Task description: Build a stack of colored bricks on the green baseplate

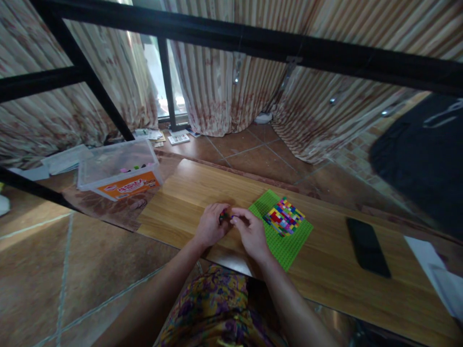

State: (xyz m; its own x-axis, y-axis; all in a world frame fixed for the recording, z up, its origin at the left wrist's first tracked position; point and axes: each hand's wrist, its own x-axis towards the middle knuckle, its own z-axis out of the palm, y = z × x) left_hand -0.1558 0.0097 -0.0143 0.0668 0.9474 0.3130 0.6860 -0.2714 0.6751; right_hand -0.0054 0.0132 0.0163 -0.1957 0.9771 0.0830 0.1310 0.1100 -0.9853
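My left hand (212, 223) is curled around a few small toy bricks (223, 215), dark, red and green, partly hidden by its fingers. Close beside it, my right hand (251, 234) pinches a small blue-purple brick (233, 217) between thumb and finger. Both hands are over the wooden table, left of a green baseplate (292, 253). On that plate sits a block of multicoloured bricks (285, 217), in red, yellow, blue, pink and other colours. The right wrist is near the plate's left edge.
A black phone (368, 246) lies on the table (325, 284) to the right, with white paper (428, 262) beyond it. A clear plastic bin (119, 168) with an orange label stands on the floor at left. A dark metal frame (231, 36) crosses in front of striped curtains.
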